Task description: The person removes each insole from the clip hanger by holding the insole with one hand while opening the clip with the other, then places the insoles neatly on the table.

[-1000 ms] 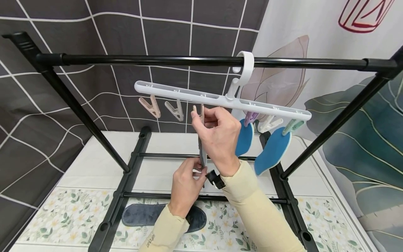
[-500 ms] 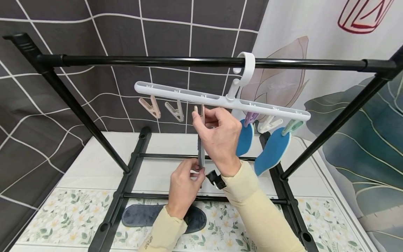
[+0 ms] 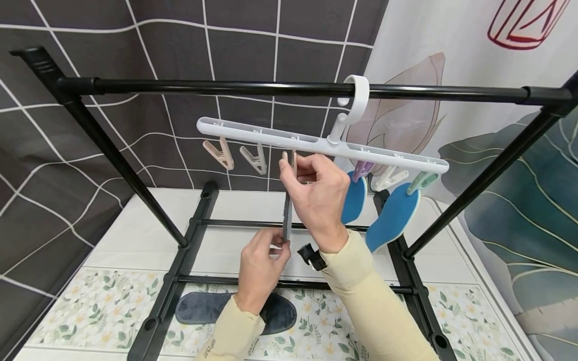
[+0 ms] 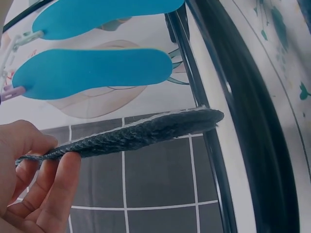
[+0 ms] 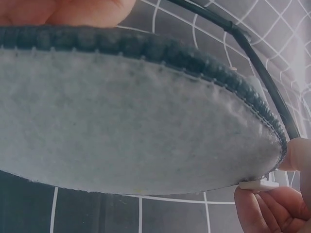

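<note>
My right hand [image 3: 316,200] pinches a clothespin [image 3: 294,161] under the middle of a white clip hanger [image 3: 271,135]. A dark fuzzy insole [image 3: 287,218] hangs down below that hand, seen nearly edge-on. My left hand [image 3: 262,265] pinches the insole's edge lower down, between thumb and fingers. In the left wrist view the dark pile side of the insole [image 4: 141,133] shows, and in the right wrist view its pale underside [image 5: 136,126] with a stitched dark border. A pale clip end [image 5: 257,185] lies against fingertips there. The insole's lower part is hidden in the head view.
The hanger hooks over a black rack bar [image 3: 217,87]. Two blue insoles [image 3: 392,215] hang from its right clips; a peach clip [image 3: 220,153] and a grey clip [image 3: 256,160] hang at left. Another dark insole [image 3: 203,307] lies below on the floral surface [image 3: 99,306].
My left hand has moved slightly left with the insole's edge, turning the insole more edge-on. The right hand keeps its hold on the clothespin. The head view has shifted slightly.
</note>
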A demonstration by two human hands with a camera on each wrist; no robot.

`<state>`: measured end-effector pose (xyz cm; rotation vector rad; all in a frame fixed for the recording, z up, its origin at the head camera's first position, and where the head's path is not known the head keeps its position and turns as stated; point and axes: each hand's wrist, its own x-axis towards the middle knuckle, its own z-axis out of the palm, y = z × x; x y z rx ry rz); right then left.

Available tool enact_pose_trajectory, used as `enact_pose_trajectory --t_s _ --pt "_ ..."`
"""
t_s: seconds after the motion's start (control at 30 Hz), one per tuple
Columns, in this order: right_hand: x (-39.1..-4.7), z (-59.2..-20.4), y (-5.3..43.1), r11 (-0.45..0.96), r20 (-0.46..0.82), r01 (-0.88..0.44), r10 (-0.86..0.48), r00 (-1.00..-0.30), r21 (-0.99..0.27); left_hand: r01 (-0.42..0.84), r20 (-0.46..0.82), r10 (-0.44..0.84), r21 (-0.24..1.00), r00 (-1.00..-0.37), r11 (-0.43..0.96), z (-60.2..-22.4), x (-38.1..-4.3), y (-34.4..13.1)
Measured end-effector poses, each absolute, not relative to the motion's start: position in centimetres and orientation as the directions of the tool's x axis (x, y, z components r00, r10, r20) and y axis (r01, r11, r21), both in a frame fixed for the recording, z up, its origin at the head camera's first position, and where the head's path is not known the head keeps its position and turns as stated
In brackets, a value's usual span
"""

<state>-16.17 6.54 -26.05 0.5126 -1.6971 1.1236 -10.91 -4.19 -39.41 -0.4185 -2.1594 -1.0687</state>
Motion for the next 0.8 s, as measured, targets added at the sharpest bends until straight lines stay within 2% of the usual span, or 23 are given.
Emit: enact_pose_trajectory --t_s 0.37,0.8 --pt "-16.19 -26.07 6.63 0.483 0.896 -0.758 0.167 -0.413 -0.439 0.529 0.681 -0.001 0.57 -0.732 0.629 -39.58 -10.7 -4.64" --pt "-16.29 -26.05 6.86 0.473 0.9 -0.768 0.171 -0.402 -0.433 0.539 0.699 0.006 0.547 -0.715 0.641 -39.89 -10.6 -5.06"
